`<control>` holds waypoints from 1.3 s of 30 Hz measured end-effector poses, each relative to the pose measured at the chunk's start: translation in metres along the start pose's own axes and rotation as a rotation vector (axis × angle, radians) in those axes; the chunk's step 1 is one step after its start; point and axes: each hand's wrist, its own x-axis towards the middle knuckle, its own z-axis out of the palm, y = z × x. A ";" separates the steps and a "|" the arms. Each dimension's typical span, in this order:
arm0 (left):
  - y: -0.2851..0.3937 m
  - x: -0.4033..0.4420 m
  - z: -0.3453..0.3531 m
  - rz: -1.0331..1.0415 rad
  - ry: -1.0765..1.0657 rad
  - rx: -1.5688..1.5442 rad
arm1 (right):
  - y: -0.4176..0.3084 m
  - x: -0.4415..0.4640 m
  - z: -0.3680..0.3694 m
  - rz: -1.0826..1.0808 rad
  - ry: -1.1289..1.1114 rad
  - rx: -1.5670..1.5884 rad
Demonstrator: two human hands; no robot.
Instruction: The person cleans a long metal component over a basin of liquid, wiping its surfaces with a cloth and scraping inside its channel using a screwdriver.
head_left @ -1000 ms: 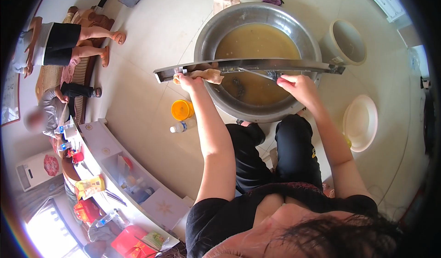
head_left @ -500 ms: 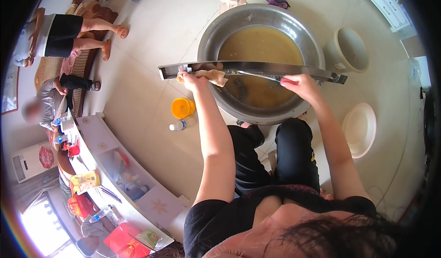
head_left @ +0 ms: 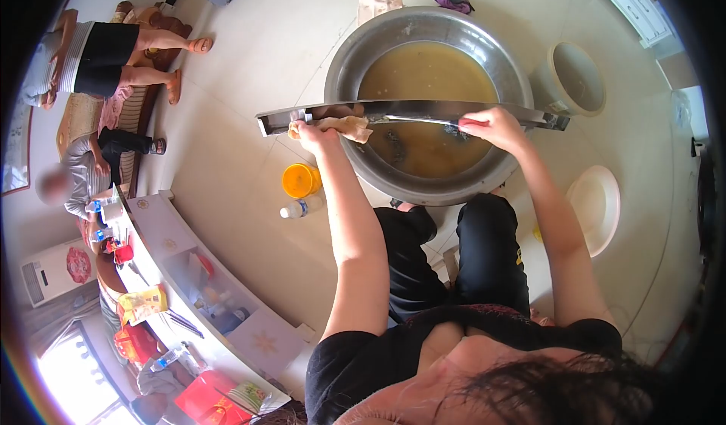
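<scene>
One long metal channel sits across one wide metal basin, hiding a band of the cloudy liquid; its long axis runs left to right before the person, both ends reaching past the rim. The left hand is closed round one tan cloth at the channel's left part, covering its near edge there. The right hand, its grip pinched tight, has hold of one thin tool, which points left along the channel. Near the basin's left side stand one orange tub and one bottle; to its right, one bucket and one pale bowl; beyond it, one purple bundle. Farther left is a white bench carrying bottles and bags, with one person standing past it.
</scene>
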 end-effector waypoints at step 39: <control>0.006 -0.001 0.001 0.024 -0.165 -0.013 | 0.056 -0.016 0.002 -0.433 0.418 -0.330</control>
